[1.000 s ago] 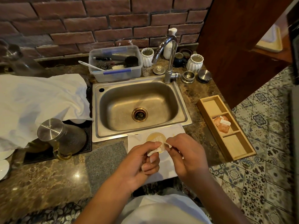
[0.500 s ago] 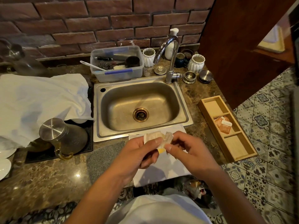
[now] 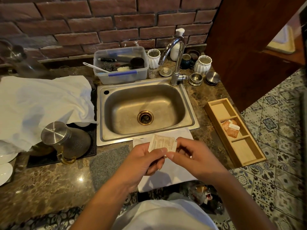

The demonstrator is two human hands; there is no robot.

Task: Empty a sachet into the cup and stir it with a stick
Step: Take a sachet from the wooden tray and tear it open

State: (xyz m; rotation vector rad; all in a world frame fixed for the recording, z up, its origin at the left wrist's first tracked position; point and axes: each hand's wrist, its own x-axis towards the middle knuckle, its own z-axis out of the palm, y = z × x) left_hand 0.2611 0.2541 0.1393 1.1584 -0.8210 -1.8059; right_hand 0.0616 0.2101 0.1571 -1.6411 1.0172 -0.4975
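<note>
Compared with half a second before, the sachet (image 3: 163, 143) sits more squarely between the two hands and faces the camera flatter, with faint print lines on it readable as rows; a second before, it was crumpled low over a round pale cup, which is now hidden from view. The left hand (image 3: 144, 161) pinches the sachet's lower left edge between thumb and forefinger, the other fingers curled beneath. The right hand (image 3: 191, 156) pinches the lower right corner, thumb tip on top, knuckles turned outward. Both forearms converge from the lower edge of the view. The sachet is a small pale, slightly creased rectangle, held just in front of the near rim of the sink (image 3: 146, 112) and above a white napkin (image 3: 167, 176) that lies at that rim. Whether its top is torn open cannot be told. Right of the sink, a wooden tray (image 3: 240, 150) holds orange sachets (image 3: 231, 130) in its middle compartment. Left of the sink stand a lidded glass jug (image 3: 66, 141) and a white cloth (image 3: 41, 105); a grey mat (image 3: 108, 163) lies beside the napkin.
</note>
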